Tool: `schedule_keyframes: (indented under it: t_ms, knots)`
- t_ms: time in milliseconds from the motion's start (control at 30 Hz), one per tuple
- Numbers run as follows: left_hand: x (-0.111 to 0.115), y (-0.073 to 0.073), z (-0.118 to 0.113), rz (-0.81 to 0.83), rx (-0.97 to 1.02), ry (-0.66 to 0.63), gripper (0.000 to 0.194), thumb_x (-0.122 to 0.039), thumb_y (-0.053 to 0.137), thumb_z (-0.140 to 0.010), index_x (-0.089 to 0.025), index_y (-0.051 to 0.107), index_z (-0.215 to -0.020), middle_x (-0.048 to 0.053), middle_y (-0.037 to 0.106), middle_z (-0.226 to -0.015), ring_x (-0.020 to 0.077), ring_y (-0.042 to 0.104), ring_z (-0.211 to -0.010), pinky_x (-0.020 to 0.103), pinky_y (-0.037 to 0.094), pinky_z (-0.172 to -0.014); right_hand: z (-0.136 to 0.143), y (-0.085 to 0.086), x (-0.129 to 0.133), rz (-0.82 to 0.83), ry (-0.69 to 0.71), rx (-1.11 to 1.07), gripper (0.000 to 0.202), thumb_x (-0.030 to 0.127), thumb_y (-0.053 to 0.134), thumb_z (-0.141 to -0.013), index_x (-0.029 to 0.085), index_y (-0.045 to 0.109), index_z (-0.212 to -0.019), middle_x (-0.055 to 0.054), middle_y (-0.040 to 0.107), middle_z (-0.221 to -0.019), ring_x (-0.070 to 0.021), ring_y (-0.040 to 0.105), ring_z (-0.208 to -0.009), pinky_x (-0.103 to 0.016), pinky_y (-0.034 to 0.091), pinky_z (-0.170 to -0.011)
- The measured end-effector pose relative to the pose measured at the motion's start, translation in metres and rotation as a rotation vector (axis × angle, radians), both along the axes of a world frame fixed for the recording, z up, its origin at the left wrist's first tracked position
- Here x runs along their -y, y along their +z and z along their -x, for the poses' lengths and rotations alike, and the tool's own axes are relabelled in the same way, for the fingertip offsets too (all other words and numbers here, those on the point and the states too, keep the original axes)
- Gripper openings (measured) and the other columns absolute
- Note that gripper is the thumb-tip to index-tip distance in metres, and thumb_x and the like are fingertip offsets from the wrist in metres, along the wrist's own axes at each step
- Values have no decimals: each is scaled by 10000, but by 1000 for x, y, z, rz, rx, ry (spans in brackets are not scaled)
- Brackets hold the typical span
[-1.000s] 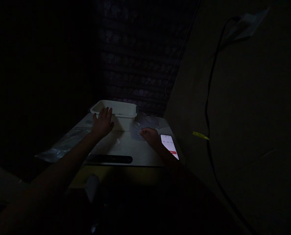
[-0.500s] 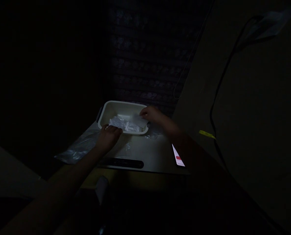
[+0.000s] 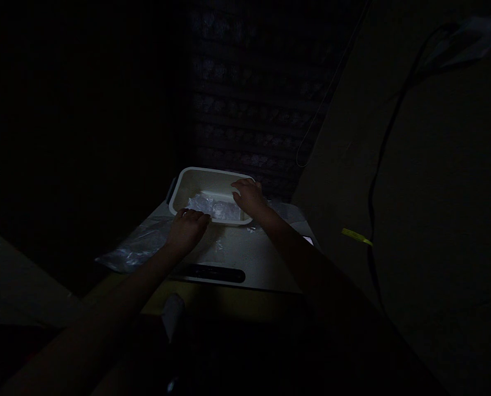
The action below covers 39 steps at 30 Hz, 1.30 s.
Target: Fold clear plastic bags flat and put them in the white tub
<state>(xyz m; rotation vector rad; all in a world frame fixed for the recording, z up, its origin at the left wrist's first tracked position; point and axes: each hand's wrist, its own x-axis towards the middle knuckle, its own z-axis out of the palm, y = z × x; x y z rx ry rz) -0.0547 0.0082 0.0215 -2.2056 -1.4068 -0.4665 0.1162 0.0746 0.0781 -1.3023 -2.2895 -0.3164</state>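
A white rectangular plastic basin [image 3: 212, 173] stands on a small pale table. Crumpled clear plastic packets [image 3: 216, 208] lie on its floor. At the near left corner, the fingers of my left hand [image 3: 187, 228] curl over the front rim. My right hand [image 3: 250, 198] is over the basin's right side, its thumb and fingers apart, with nothing visible between them. The light is dim, so fine detail on the packets is lost.
A clear plastic bag [image 3: 140, 245] hangs over the table's left side. More clear film [image 3: 284, 212] lies right of the basin. A black slotted strip [image 3: 212, 273] runs along the front edge. A phone [image 3: 308, 240] is mostly behind my right forearm. A yellow tag [image 3: 356, 236] hangs on a dark cable.
My right hand held a flat, pale packet over the basin's right side; now its fingers are apart without it. My left hand stays on the rim. My right forearm now covers more of the phone.
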Motion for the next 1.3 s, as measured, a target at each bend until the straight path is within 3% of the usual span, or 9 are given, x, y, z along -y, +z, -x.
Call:
schedule_keyframes:
  t_ms: [167, 300, 433, 567, 767, 933, 1100, 1300]
  knots:
    - [-6, -3, -4, -12, 76, 23, 318, -207, 327, -752, -138, 484, -1020, 107, 548, -982, 232, 455, -936, 382, 267, -813, -36, -6, 11, -99, -144, -263, 313, 176, 285, -763, 162, 508, -983, -68, 519, -1011, -192, 410, -953, -332, 271, -799]
    - [-14, -7, -9, -39, 107, 64, 445, -224, 350, -725, -87, 358, -1148, 153, 409, -1163, 257, 302, -1104, 418, 168, -890, -68, -35, 16, -8, -245, -327, 311, 191, 290, -751, 155, 542, -929, -71, 568, -943, -180, 480, -879, -310, 318, -771]
    - [-25, -7, -10, -21, 97, 69, 506, -238, 352, -711, -74, 295, -1186, 163, 338, -1217, 250, 210, -1158, 423, 114, -916, -70, -72, 29, 215, -153, -166, 294, 177, 322, -727, 176, 557, -903, -49, 599, -892, -141, 528, -796, -250, 360, -709]
    - [-33, -7, -11, 6, 114, 75, 567, -257, 349, -706, -41, 221, -1213, 179, 236, -1270, 246, 122, -1187, 415, 123, -921, -41, -89, 52, 351, 63, 105, 242, 255, 365, -730, 190, 597, -756, -41, 618, -792, -139, 533, -778, -243, 354, -701]
    - [-29, -10, -12, 10, 167, 41, 586, -251, 351, -705, -15, 186, -1216, 197, 187, -1282, 253, 98, -1189, 413, 162, -913, 9, -90, 69, 468, -31, 87, 398, 476, 315, -728, 204, 605, -755, -57, 615, -801, -173, 539, -785, -287, 361, -659]
    - [-18, -9, -13, -12, 227, -36, 502, -216, 352, -708, -39, 285, -1173, 179, 304, -1230, 242, 227, -1150, 396, 211, -905, 27, -91, 56, 539, 2, -99, 225, 334, 425, -693, 204, 607, -713, -18, 619, -764, -145, 550, -721, -231, 368, -583]
    - [-16, -13, -8, 102, 355, -114, 380, -221, 332, -711, -77, 438, -1047, 132, 487, -1064, 211, 424, -997, 353, 325, -839, 9, -82, 39, 575, 177, -353, 92, 178, 484, -646, 142, 566, -627, -4, 591, -674, -94, 526, -639, -179, 369, -557]
    - [-14, -16, -9, 363, 665, -130, 420, -326, 357, -701, -75, 443, -1027, 146, 495, -1048, 207, 498, -881, 336, 404, -719, -39, -66, 42, 725, 275, -612, 59, 101, 482, -615, 142, 485, -573, 24, 531, -578, -76, 508, -570, -193, 384, -553]
